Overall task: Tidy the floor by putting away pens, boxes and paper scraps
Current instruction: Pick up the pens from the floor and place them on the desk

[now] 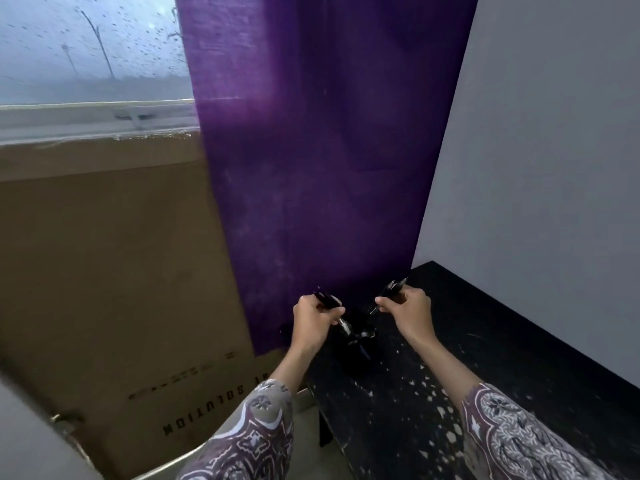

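Both hands grip pens above a black bench — left hand and right hand each curl fingers around dark pens, over a dark holder.

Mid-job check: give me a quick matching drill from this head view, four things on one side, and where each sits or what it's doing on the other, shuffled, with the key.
Things
1. left hand
2. right hand
3. purple curtain
4. cardboard box

Places or states
A. hangs behind both hands, in front of the window
B. grips pens above the black table, beside the grey wall
C. stands left of the table, print upside down
D. grips pens over the dark pen holder, nearer the box

Pairs: 1-D, 2-B, 3-A, 4-C
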Available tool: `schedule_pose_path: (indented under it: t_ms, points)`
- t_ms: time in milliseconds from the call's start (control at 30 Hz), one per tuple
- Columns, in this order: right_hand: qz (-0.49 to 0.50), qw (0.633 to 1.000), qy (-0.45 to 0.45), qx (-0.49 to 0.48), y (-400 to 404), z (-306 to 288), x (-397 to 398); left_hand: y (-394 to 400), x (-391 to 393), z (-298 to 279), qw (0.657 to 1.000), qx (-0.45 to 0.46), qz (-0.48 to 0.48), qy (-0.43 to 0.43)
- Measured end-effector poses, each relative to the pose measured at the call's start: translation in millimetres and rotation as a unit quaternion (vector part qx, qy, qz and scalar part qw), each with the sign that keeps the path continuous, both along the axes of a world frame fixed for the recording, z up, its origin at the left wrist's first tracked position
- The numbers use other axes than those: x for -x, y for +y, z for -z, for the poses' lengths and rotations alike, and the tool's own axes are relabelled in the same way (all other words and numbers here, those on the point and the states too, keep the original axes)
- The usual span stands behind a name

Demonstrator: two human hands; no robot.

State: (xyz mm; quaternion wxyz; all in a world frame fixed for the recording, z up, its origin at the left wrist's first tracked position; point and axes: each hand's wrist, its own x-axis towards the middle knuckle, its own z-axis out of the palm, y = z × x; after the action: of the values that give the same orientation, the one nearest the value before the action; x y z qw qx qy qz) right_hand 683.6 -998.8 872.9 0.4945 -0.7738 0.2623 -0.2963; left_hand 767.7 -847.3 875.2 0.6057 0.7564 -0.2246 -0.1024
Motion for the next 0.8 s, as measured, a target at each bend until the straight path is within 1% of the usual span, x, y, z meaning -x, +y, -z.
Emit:
schedule_pose_path:
  t_ms: [167,300,433,533,633,800]
  points:
    - [-0.032,0.999,0.033,0.028,-23.6,21.1,-26.1,-42.3,-16.0,21.5,0.999,-0.034,0.019,-0.016]
    - [-0.063,0.996,0.048,0.032,-34.9,37.5,-43.2,-59.0,-27.2,41.1,0.995,-0.09,0.044,-0.03]
    - [-0.126,0.985,0.105,0.056,-39.3,55.8,-54.3,-64.5,-36.3,56.6,0.988,-0.131,0.071,-0.035]
    - [-0.13,0.98,0.137,0.066,-45.5,62.8,-58.7,-66.9,-44.5,64.5,0.987,-0.141,0.069,-0.026]
    - [-0.134,0.982,0.12,0.064,-49.0,62.6,-56.9,-66.0,-51.2,68.5,0.988,-0.138,0.067,-0.014]
    - [-0.143,0.981,0.069,0.11,-44.2,61.9,-54.9,-68.5,-56.9,69.5,0.992,-0.112,0.054,-0.035]
